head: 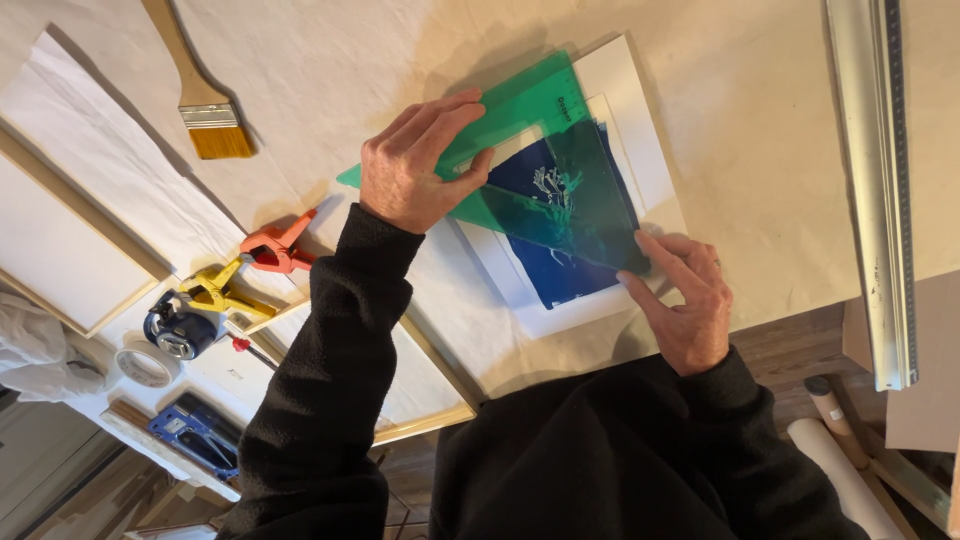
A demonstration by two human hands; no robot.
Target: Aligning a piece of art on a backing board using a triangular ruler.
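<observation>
Left hand [415,165], centre of frame: fingers spread flat, pressing down on the green transparent triangle [520,150]; not gripping, just pinning it. Right hand [680,300], right of centre: fingertips resting on the triangle's lower corner and on the edge of the blue print [560,260], open, nothing clasped.

The print lies under the triangle, inside a white mat board [640,130], on the paper-covered surface [760,120], middle of frame.

Risks as I read them:
- Triangle is held by pressure alone; an uneven push from either hand could let it skate over the print and lose its line.
- Fingertips on the print's face could smudge or dent it.
- Mat and print sit near the surface's lower edge; a drag toward the body could tip them off.

Outward: metal ruler [880,190] at far right; brush [205,105] upper left; orange clamp [275,248], yellow clamp [215,290] and tape roll [145,365] at left, well apart.
</observation>
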